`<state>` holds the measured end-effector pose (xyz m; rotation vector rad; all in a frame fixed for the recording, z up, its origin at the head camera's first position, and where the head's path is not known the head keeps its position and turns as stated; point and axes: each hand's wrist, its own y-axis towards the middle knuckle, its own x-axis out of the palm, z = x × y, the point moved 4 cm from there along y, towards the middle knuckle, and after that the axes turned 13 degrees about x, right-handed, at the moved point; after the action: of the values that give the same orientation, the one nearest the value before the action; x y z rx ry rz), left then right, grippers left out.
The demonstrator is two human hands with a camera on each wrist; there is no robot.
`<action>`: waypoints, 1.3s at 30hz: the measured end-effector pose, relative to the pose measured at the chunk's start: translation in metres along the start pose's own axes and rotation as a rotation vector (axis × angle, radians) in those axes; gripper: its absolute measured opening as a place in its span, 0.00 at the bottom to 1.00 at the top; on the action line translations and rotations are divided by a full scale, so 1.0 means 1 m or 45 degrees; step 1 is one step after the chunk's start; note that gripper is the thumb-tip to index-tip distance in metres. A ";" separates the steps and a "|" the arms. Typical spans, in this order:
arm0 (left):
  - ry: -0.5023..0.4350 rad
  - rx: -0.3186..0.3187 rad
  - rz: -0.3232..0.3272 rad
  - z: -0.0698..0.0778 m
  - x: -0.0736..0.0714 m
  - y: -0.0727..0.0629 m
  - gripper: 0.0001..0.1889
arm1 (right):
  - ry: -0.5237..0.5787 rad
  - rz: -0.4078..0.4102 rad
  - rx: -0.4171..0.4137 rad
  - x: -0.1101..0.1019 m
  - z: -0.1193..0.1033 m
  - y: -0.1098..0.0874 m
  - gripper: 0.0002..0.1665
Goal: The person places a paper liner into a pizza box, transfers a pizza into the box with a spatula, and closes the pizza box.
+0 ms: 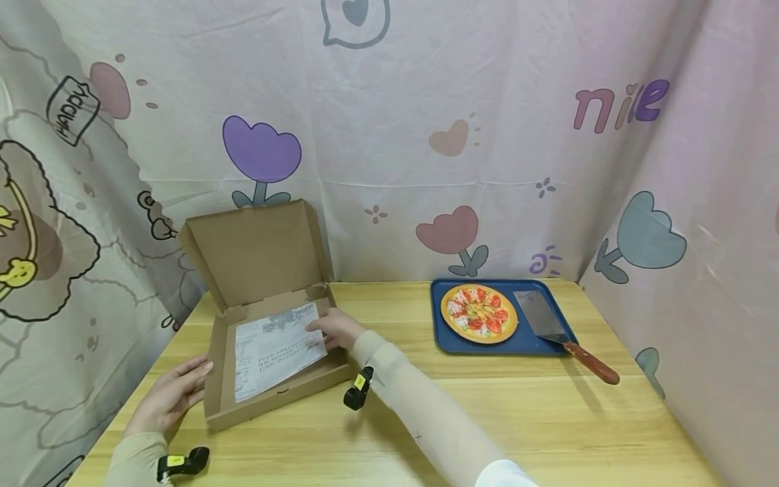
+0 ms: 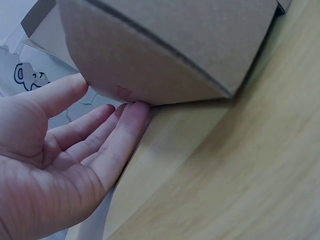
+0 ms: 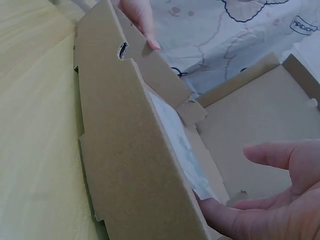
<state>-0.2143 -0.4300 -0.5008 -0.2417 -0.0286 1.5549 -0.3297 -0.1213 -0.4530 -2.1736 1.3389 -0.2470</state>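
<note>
A: How is the paper sheet (image 1: pixel 276 348) best handled here?

B: Judging by its slant, it is being settled in the cardboard box (image 1: pixel 304 388). The corner at four o'clock should be eased down lightly and smoothed outward, so that no crease is made. The box is best kept steady from nine o'clock meanwhile.

A: How are the hands placed?

B: At about eight o'clock, the left hand (image 1: pixel 172 392) is laid against the box's outer wall, fingers extended, nothing gripped. At two to three o'clock, the sheet's edge is touched by the right hand (image 1: pixel 342 330); thumb and fingers are spread apart, so nothing seems pinched.

A: And the sheet itself?

B: It is contained in the box's base, with the raised lid (image 1: pixel 262 257) at twelve o'clock. Its pale surface is printed with grey lettering, too blurred to be read, and a darker patch near the top. Toward five o'clock, a wedge of brown cardboard is left uncovered.
</note>
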 end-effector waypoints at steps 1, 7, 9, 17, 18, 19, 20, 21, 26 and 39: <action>-0.002 0.003 0.002 0.000 0.000 0.000 0.46 | -0.005 -0.007 0.002 -0.001 0.000 0.000 0.40; -0.038 0.010 0.017 0.001 0.002 0.000 0.47 | 0.026 -0.055 -0.012 -0.003 0.002 0.000 0.40; -0.046 0.009 0.021 0.001 0.003 0.000 0.47 | 0.032 -0.064 -0.019 -0.004 0.003 0.000 0.41; -0.052 0.008 0.029 0.000 0.002 0.000 0.47 | 0.021 -0.083 -0.052 -0.006 0.000 -0.008 0.44; -0.054 0.006 0.029 0.000 0.002 0.001 0.47 | 0.024 -0.087 -0.056 -0.007 -0.001 -0.009 0.44; -0.054 0.005 0.029 0.000 0.002 0.001 0.47 | 0.028 -0.092 -0.058 -0.007 -0.001 -0.010 0.44; -0.053 0.003 0.028 0.000 0.002 0.001 0.47 | 0.032 -0.095 -0.061 -0.008 -0.001 -0.010 0.44; -0.052 0.002 0.026 0.000 0.002 0.001 0.47 | 0.032 -0.096 -0.063 -0.008 -0.001 -0.011 0.44; -0.044 0.000 0.025 0.000 0.001 0.001 0.47 | 0.030 -0.102 -0.079 -0.011 -0.001 -0.016 0.44; -0.015 0.003 0.019 0.001 0.002 0.000 0.47 | 0.062 -0.114 -0.154 -0.016 0.005 -0.027 0.42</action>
<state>-0.2145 -0.4277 -0.5006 -0.2314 -0.0341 1.5710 -0.3148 -0.0967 -0.4401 -2.3460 1.3149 -0.2606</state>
